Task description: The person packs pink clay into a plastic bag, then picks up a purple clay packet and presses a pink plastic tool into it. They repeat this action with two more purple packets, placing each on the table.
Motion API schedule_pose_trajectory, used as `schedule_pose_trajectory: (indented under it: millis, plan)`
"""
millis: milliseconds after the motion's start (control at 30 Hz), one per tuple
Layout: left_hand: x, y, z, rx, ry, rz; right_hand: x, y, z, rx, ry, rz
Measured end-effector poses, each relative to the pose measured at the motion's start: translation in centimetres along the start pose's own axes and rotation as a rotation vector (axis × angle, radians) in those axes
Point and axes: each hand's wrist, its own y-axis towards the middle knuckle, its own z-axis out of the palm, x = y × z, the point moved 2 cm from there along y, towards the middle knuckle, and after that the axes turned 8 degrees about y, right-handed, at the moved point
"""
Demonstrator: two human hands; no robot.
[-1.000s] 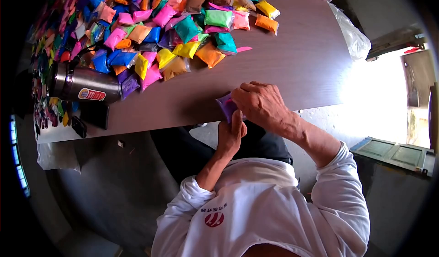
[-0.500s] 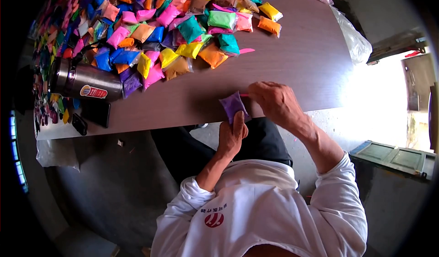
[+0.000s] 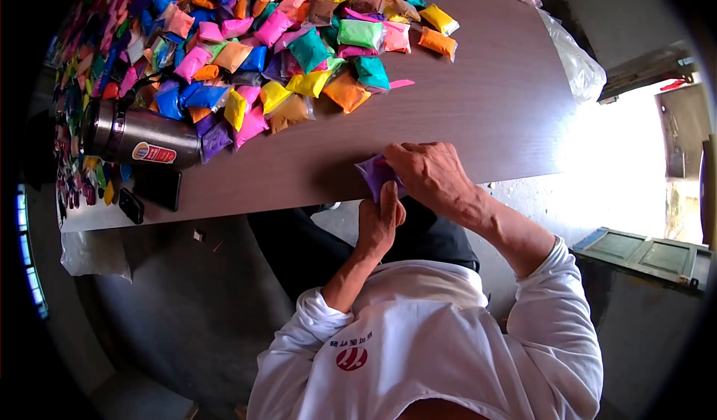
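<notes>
The place looks like a small, plain workshop or a packing room, though a room in a home cannot be ruled out. A wide wood-grain table (image 3: 485,84) bears a great heap of small colourful packets (image 3: 360,34), far more than a household would keep out. A clear plastic bag (image 3: 582,72) hangs at its edge. The bare grey floor (image 3: 194,323) has scraps on it, and a worn green panelled piece (image 3: 642,255) lies near a bright opening (image 3: 624,166).
</notes>
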Motion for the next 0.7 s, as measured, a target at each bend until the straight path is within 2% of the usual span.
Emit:
schedule_pose_trajectory:
  millis: [200, 300, 400, 500, 567, 700]
  plan:
    - [-0.1, 0.0, 0.1, -0.005, 0.013, 0.013, -0.1, 0.3, 0.2, -0.036, 0.001, 0.044]
    - [0.0, 0.1, 0.1, 0.006, -0.009, 0.004, -0.7, 0.1, 0.2, -0.123, 0.07, 0.084]
    - [0.0, 0.1, 0.2, 0.01, -0.048, 0.0, -1.2, -0.4, 0.0, -0.167, 0.104, 0.198]
    - [0.6, 0.1, -0.1, 0.026, -0.056, 0.022, -0.1, -1.2, -0.6, -0.224, 0.206, 0.085]
    - [1.3, 0.2, -0.2, 0.043, -0.043, 0.034, 0.8, -1.5, -0.9, -0.154, 0.112, -0.054]
    - [1.1, 0.0, -0.3, 0.077, -0.037, 0.074, 1.5, -0.9, -0.8, -0.095, 0.013, -0.13]
